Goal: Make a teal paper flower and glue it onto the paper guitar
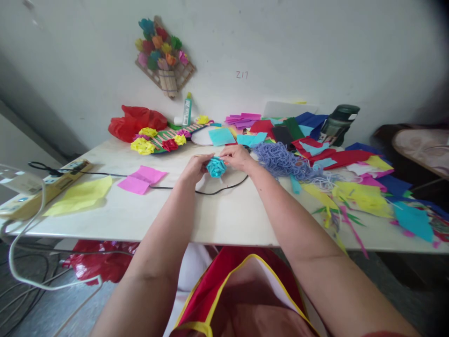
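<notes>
A small turquoise paper flower [216, 167] sits between both my hands over the middle of the white table [224, 220]. My left hand [196, 167] pinches its left side with curled fingers. My right hand [239, 157] grips its right side from above, fingers closed. A black cable [224, 188] loops on the table just under the flower.
Pink paper [141, 179] and yellow paper [82, 194] lie at left beside a power strip [38, 187]. A heap of coloured paper scraps [354, 187] and blue yarn [280, 161] fills the right. Paper flowers [159, 139], a glue bottle [187, 110] and a red bag [135, 121] stand at the back.
</notes>
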A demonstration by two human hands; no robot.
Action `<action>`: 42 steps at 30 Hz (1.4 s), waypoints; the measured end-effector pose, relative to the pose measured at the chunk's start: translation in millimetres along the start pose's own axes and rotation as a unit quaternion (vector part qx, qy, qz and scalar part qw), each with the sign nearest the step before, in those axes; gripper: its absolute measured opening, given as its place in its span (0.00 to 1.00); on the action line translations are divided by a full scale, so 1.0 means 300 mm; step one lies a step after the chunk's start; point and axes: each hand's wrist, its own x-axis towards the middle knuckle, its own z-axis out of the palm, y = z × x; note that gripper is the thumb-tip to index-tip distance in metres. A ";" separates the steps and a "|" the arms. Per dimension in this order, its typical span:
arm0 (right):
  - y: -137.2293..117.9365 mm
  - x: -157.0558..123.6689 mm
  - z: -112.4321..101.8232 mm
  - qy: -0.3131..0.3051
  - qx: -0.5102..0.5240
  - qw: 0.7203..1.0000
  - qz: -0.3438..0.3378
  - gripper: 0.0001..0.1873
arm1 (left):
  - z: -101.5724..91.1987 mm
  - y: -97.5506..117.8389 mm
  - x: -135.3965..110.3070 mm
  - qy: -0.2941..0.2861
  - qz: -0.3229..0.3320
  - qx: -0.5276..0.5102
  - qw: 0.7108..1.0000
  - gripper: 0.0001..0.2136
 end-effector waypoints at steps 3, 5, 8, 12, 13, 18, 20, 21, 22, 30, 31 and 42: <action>0.007 0.002 0.001 -0.006 0.019 1.000 -0.003 0.05 | 0.000 0.000 0.000 0.003 0.002 -0.002 1.000 0.05; 0.012 0.002 -0.001 -0.013 0.030 0.999 -0.016 0.05 | -0.003 0.000 0.001 0.004 0.007 0.000 1.000 0.06; 0.021 0.002 -0.005 -0.026 0.048 0.998 -0.033 0.07 | -0.010 -0.001 0.001 -0.008 0.017 0.006 1.000 0.07; 0.030 -0.001 -0.013 -0.048 0.074 0.995 -0.046 0.09 | -0.019 0.000 -0.001 -0.029 0.028 0.022 0.999 0.09; 0.030 -0.002 -0.014 -0.055 0.073 0.995 -0.046 0.09 | -0.020 0.001 -0.002 -0.035 0.028 0.027 0.999 0.09; 0.031 -0.003 -0.020 -0.091 0.041 0.993 -0.055 0.11 | -0.026 0.000 0.001 -0.051 0.023 0.032 0.998 0.08; 0.031 -0.002 -0.022 -0.095 0.021 0.993 -0.065 0.11 | -0.031 -0.003 0.007 -0.053 0.015 0.025 0.998 0.08; 0.029 -0.001 -0.024 -0.096 0.008 0.993 -0.068 0.11 | -0.033 -0.005 0.009 -0.053 0.011 0.020 0.998 0.08; 0.027 0.000 -0.026 -0.096 -0.006 0.993 -0.071 0.10 | -0.034 -0.007 0.012 -0.053 0.008 0.015 0.998 0.07; -0.026 -0.013 -0.055 -0.055 -0.122 0.988 -0.075 0.10 | -0.027 -0.004 0.011 -0.048 -0.008 -0.020 0.999 0.06; -0.032 -0.015 -0.057 -0.049 -0.129 0.988 -0.074 0.10 | -0.026 -0.003 0.010 -0.050 -0.011 -0.019 0.998 0.06; -0.052 -0.022 -0.048 -0.036 -0.169 0.983 -0.066 0.11 | -0.024 -0.004 0.011 -0.023 -0.027 -0.016 0.999 0.08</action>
